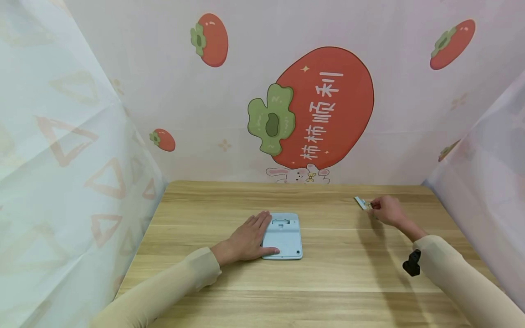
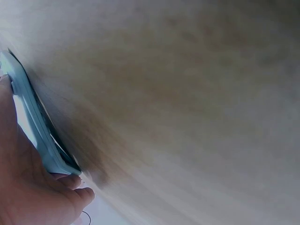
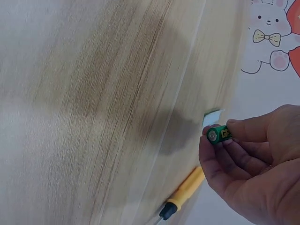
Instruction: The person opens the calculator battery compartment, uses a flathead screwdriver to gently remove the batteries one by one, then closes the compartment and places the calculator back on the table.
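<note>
A light-blue calculator (image 1: 287, 241) lies face down on the table, its battery slot (image 1: 281, 222) uncovered near the far end. Along its left side rests my left hand (image 1: 251, 234), fingers fairly straight and thumb across the back. The left wrist view shows the calculator's side edge (image 2: 35, 112), with fingertips at one end. Farther right, my right hand (image 3: 248, 159) pinches a small green battery (image 3: 219, 134) between thumb and fingers, one flat end showing. Beside that hand lies a small light-blue cover piece (image 1: 360, 202).
A screwdriver with a yellow handle (image 3: 187, 187) lies on the table near my right hand, its tip cut off by the frame. Behind the wood-grain table (image 1: 328, 282) hangs a printed cloth (image 1: 229, 105), with more cloth at both sides.
</note>
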Tool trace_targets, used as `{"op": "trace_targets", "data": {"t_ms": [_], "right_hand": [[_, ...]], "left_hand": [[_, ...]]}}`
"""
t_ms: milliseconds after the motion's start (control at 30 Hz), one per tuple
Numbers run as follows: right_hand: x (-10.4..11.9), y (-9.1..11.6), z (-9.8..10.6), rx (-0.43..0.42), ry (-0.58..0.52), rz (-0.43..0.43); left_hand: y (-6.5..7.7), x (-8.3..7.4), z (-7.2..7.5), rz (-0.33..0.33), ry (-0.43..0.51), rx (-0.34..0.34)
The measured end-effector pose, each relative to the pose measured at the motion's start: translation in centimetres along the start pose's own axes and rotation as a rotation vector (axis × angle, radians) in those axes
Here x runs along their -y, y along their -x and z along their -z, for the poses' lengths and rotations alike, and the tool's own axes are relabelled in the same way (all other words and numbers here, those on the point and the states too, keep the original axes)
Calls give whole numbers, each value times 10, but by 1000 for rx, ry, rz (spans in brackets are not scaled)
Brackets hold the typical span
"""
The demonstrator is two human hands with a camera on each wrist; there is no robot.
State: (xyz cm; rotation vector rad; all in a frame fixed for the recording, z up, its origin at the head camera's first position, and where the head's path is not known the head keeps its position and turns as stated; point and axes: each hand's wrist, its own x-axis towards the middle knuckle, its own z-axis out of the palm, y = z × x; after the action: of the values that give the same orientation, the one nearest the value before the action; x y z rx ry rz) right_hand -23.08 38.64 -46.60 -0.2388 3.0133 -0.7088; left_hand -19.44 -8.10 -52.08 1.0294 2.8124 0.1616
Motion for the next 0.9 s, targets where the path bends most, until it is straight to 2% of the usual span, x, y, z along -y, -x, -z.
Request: {"op": "trace_targets", "data": {"t_ms": [167, 367, 500, 600, 900], "right_hand": [[-7, 1, 0, -39, 88, 38], [-9, 2, 1, -37, 84, 51], [-12, 1, 2, -67, 122, 70], [-17, 0, 3, -84, 161, 54], [-25, 0, 8, -14, 173, -38]], "left_hand": [[0, 0, 0, -2, 2, 4], [0, 1, -1, -3, 3, 1], [0, 1, -1, -4, -2, -5], [0, 1, -2, -7, -4, -8], [0, 1, -1, -1, -8, 1]]}}
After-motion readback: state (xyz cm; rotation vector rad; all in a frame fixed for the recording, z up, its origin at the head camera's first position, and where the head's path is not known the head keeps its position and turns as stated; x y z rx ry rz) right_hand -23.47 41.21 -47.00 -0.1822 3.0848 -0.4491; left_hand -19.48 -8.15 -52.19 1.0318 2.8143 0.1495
